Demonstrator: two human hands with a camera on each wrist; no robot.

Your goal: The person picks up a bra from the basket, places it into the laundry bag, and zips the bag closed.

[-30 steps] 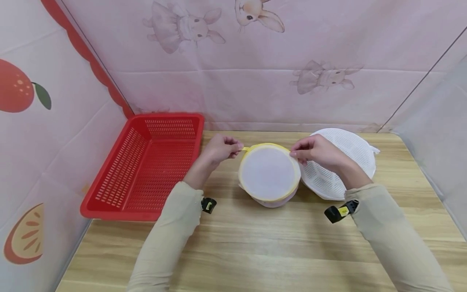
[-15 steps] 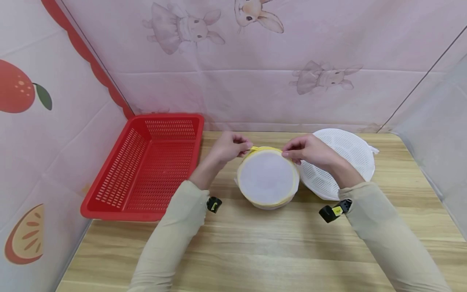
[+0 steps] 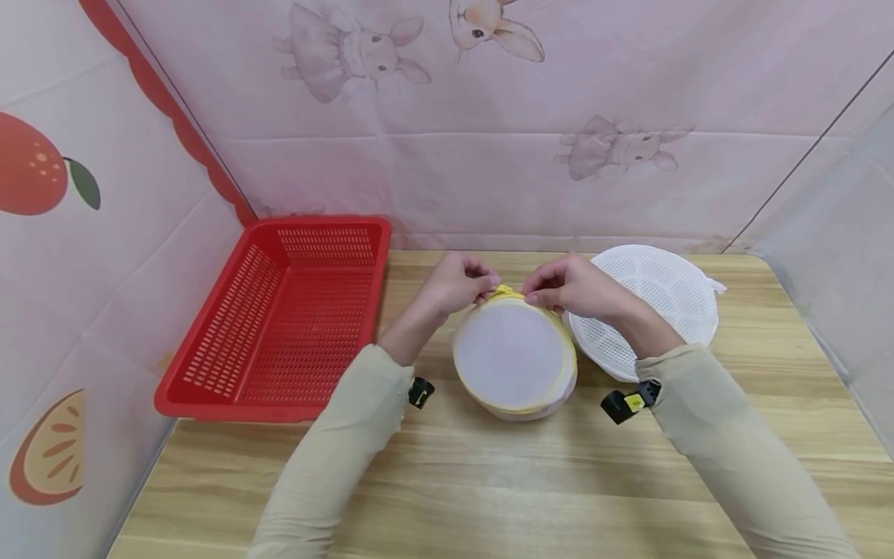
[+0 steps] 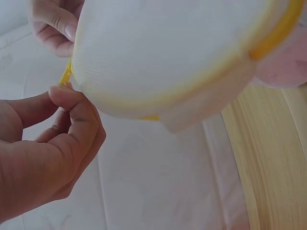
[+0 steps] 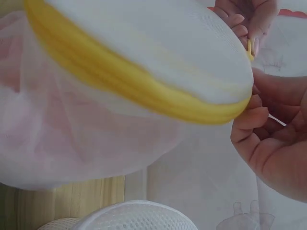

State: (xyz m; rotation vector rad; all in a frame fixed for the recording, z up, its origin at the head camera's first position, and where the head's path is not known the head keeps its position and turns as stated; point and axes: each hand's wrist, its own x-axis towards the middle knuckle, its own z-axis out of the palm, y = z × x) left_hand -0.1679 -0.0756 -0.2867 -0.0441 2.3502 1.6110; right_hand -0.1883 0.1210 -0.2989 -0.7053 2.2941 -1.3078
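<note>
A round white mesh laundry bag [image 3: 513, 357] with yellow trim is held at its far rim between both hands, its flat lid facing up. My left hand [image 3: 457, 286] pinches the yellow zipper pull [image 4: 66, 74] at that rim. Close beside it, my right hand [image 3: 573, 287] pinches the bag's edge between thumb and fingers. In the right wrist view, the yellow zipper band [image 5: 124, 88] runs round the lid. Something pink shows through the thin mesh side [image 5: 81, 129]; what it is cannot be made out.
To the left stands a red slotted plastic basket [image 3: 230, 413]. A second white mesh bag [image 3: 663, 291], round and flattened, lies on the right behind my right forearm. The wooden table [image 3: 503, 489] backs onto a pink rabbit-print cloth [image 3: 475, 186].
My left hand has moved right along the rim with the zipper pull, and my right hand has shifted left. The hands are closer together, and the bag has turned and come slightly nearer.
</note>
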